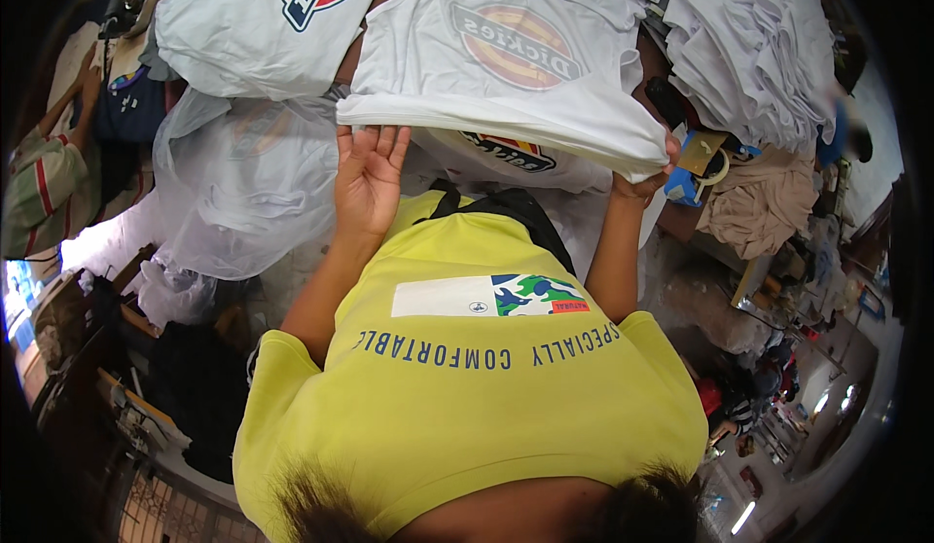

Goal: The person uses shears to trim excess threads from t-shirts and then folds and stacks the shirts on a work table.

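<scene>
A white T-shirt [428, 47] lies in front of me with its hem toward me, an oval logo showing faintly through the cloth. The hem is lifted and stretched between my hands. My left hand [367, 178] is palm up at the hem's left end, fingers straight and their tips hidden under the cloth. At the right end, my right hand [642, 181] is closed round the hem's corner, with part of the fingers hidden. Beneath the raised hem shows another white printed shirt [574, 172].
White printed shirts [219, 37] lie to the left, above a clear plastic bag [243, 178] of white garments. Folded white shirts [754, 47] are stacked at the right. A tape roll [715, 166] and beige cloth [764, 202] sit beside my right hand. Another person's sleeve [49, 193] shows far left.
</scene>
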Demonstrator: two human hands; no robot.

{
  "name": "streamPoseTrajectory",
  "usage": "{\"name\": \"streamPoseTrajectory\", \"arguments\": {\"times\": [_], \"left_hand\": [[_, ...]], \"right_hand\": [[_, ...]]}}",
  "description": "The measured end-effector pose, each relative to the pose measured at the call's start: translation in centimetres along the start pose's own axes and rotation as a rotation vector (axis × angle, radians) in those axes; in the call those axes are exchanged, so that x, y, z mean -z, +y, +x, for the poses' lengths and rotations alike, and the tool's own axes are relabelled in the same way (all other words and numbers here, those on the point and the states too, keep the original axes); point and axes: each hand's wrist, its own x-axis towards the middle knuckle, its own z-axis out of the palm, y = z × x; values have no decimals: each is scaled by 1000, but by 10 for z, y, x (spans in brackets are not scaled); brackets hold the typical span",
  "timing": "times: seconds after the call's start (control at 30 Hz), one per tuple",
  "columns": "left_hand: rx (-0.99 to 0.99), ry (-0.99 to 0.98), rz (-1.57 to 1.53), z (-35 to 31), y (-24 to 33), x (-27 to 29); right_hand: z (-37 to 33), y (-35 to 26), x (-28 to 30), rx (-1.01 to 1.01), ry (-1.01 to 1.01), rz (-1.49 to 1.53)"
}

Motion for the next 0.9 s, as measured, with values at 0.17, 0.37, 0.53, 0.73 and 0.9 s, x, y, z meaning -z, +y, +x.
{"name": "streamPoseTrajectory", "arguments": {"times": [0.17, 0.37, 0.53, 0.73, 0.9], "left_hand": [[51, -7, 62, -1, -3, 1], [68, -10, 276, -1, -6, -8], [40, 21, 292, -2, -3, -9], [22, 20, 294, 3, 1, -3], [7, 17, 356, 10, 2, -1]], "right_hand": [[-19, -7, 9, 104, 89, -35], [-29, -14, 20, 177, 260, -128], [-26, -8, 17, 164, 237, -194], [-14, -2, 13, 109, 174, -138], [-11, -4, 20, 51, 199, -109]]}}
